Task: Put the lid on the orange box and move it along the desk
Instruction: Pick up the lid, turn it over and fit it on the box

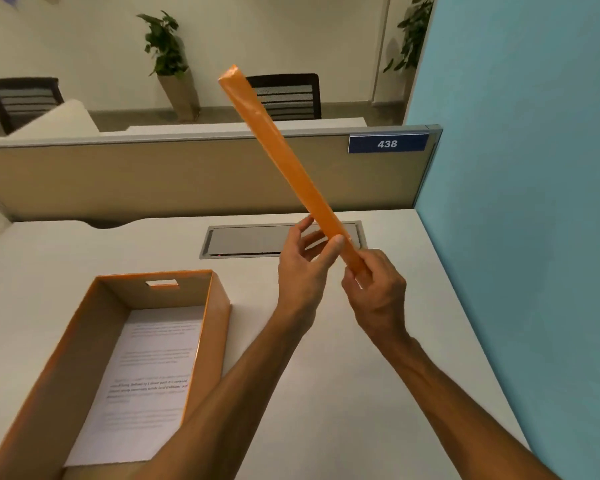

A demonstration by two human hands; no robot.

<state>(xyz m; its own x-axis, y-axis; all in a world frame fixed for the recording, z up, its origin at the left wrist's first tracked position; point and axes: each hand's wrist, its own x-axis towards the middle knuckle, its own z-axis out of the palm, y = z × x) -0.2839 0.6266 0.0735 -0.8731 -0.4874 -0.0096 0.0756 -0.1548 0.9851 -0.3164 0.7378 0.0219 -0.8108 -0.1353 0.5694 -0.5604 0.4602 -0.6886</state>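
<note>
The orange box (219, 327) stands uncovered on the white desk at the lower left, with printed sheets of paper (146, 379) lying inside. Its orange lid (278, 147) is held up in the air edge-on, slanting from my hands up toward the far left, well above and to the right of the box. My left hand (302, 271) pinches the lid's near end with thumb and fingers. My right hand (374, 292) grips the same end just below and to the right.
A grey cable hatch (250, 240) is set into the desk (361, 393) behind my hands. A beige partition (153, 178) with a "438" sign (388, 143) closes the far side, a blue wall (520, 202) the right side. Chairs and plants stand beyond.
</note>
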